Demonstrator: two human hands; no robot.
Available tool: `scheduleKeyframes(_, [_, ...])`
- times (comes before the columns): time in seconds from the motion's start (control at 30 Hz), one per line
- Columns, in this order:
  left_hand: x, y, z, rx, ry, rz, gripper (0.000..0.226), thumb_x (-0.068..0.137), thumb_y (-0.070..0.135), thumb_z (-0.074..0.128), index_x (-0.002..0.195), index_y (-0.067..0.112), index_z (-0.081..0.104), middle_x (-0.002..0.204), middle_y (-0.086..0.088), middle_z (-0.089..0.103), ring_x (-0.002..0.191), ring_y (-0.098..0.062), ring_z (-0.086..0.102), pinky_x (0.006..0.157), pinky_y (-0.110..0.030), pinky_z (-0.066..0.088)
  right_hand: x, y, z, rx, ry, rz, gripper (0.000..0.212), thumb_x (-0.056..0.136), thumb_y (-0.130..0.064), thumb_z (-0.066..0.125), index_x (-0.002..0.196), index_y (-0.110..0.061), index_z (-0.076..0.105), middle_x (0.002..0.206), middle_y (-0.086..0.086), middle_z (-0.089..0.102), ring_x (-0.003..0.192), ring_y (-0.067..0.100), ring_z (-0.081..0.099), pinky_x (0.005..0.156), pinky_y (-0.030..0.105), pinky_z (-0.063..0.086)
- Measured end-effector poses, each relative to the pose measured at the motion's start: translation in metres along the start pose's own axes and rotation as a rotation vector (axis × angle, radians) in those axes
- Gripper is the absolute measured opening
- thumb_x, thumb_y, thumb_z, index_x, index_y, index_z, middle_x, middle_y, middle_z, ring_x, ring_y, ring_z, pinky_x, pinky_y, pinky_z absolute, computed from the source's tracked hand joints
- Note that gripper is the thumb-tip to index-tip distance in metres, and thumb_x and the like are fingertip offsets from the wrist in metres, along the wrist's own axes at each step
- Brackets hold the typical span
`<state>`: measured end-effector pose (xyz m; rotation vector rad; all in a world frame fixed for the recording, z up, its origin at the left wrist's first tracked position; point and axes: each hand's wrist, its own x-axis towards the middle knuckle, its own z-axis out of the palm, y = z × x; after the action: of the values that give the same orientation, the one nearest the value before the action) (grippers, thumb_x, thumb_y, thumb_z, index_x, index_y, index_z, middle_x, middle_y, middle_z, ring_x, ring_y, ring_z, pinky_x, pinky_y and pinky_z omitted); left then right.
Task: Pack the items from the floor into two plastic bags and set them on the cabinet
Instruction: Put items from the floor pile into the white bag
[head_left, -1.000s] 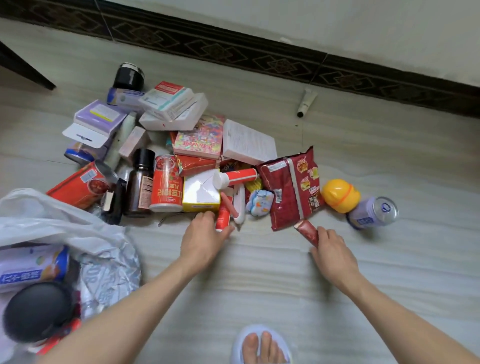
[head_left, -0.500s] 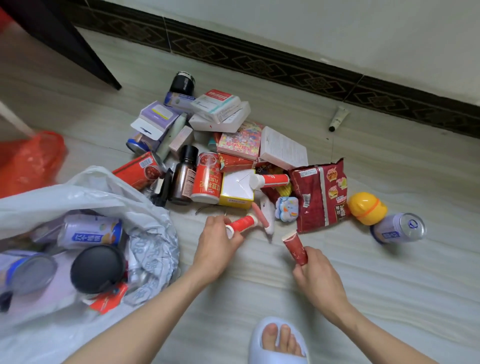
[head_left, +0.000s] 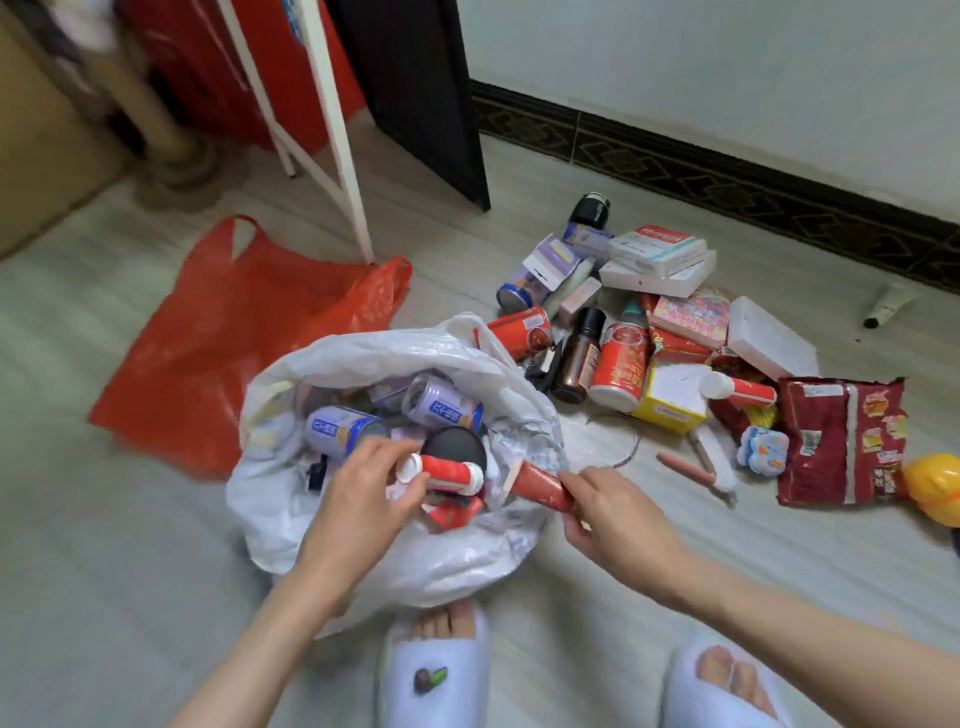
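A white plastic bag (head_left: 457, 551) lies open on the floor, holding purple cans (head_left: 340, 428), a round black lid (head_left: 454, 449) and other things. My left hand (head_left: 363, 499) grips a red tube with a white cap (head_left: 441, 472) over the bag's mouth. My right hand (head_left: 618, 519) holds a dark red tube (head_left: 540, 488) at the bag's right rim. A flat red plastic bag (head_left: 234, 332) lies behind the white one. The pile of items (head_left: 665, 353) sits on the floor to the right.
The pile has red cans (head_left: 621, 366), a brown bottle (head_left: 576, 358), white boxes (head_left: 654, 254), a yellow box (head_left: 670, 400), a red snack pack (head_left: 841, 441) and a yellow toy (head_left: 935, 486). A dark cabinet panel (head_left: 415, 93) and white frame legs (head_left: 332, 124) stand behind. My slippered feet (head_left: 434, 670) are below.
Both hands have carried their red tubes from beside the pile leftward to the white bag. The view has swung left, bringing the red bag and cabinet into sight.
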<state>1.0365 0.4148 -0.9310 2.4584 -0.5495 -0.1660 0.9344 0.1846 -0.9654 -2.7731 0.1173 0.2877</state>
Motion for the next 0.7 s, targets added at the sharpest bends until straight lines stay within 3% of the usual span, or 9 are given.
scheduleKeyframes(0.13, [-0.008,-0.057,-0.026,0.119,-0.041,-0.238,0.023,0.072,0.010,0.074,0.095,0.007,0.070,0.089,-0.013,0.066,0.084,-0.030,0.062,0.078,-0.034,0.046,0.053,-0.065,0.010,0.048,-0.065,-0.202,0.035,0.088,-0.027,0.046,0.120,-0.015,0.052,0.110,0.009,0.061,0.105,0.029,0.051,0.085,0.035,0.036])
scheduleKeyframes(0.23, [-0.014,-0.082,-0.030,0.197,-0.097,-0.377,0.022,0.079,0.026,0.067,0.099,0.016,0.068,0.096,-0.010,0.068,0.092,-0.030,0.061,0.080,-0.037,0.047,0.066,-0.108,0.039,0.100,-0.177,-0.154,0.027,0.087,-0.023,0.045,0.111,-0.012,0.053,0.106,0.013,0.062,0.101,0.031,0.052,0.078,0.039,0.040])
scheduleKeyframes(0.33, [-0.018,-0.093,-0.033,0.276,-0.093,-0.375,0.021,0.082,0.036,0.061,0.097,0.023,0.067,0.094,-0.007,0.068,0.090,-0.029,0.062,0.073,-0.035,0.048,0.065,-0.126,0.065,0.129,-0.309,-0.093,0.027,0.086,-0.013,0.043,0.112,-0.006,0.047,0.110,0.021,0.058,0.103,0.034,0.053,0.079,0.041,0.044])
scheduleKeyframes(0.43, [-0.022,-0.098,-0.035,0.372,-0.120,-0.385,0.023,0.082,0.041,0.059,0.096,0.025,0.067,0.093,-0.007,0.068,0.090,-0.030,0.061,0.070,-0.034,0.045,0.066,-0.127,0.073,0.175,-0.283,-0.109,0.025,0.089,-0.008,0.040,0.112,-0.003,0.049,0.115,0.020,0.055,0.106,0.032,0.051,0.085,0.038,0.038])
scheduleKeyframes(0.53, [-0.028,-0.103,-0.033,0.421,-0.241,-0.441,0.027,0.081,0.045,0.059,0.099,0.026,0.066,0.099,-0.004,0.068,0.094,-0.028,0.061,0.072,-0.031,0.045,0.063,-0.125,0.072,0.276,-0.258,-0.123,0.030,0.096,-0.020,0.038,0.103,-0.001,0.061,0.110,0.017,0.059,0.106,0.029,0.053,0.090,0.032,0.035])
scheduleKeyframes(0.6, [-0.029,-0.104,-0.028,0.449,-0.311,-0.437,0.029,0.081,0.043,0.059,0.105,0.026,0.065,0.105,-0.003,0.068,0.099,-0.025,0.060,0.073,-0.029,0.043,0.058,-0.127,0.074,0.235,-0.332,-0.191,0.037,0.097,-0.027,0.037,0.098,-0.002,0.064,0.107,0.017,0.061,0.106,0.028,0.053,0.092,0.034,0.037])
scheduleKeyframes(0.7, [-0.026,-0.101,-0.023,0.423,-0.269,-0.406,0.035,0.082,0.043,0.059,0.110,0.023,0.063,0.106,-0.005,0.067,0.102,-0.025,0.057,0.078,-0.031,0.042,0.054,-0.134,0.081,0.110,-0.447,-0.186,0.044,0.091,-0.044,0.045,0.111,-0.008,0.057,0.117,0.014,0.055,0.111,0.030,0.050,0.089,0.037,0.041])
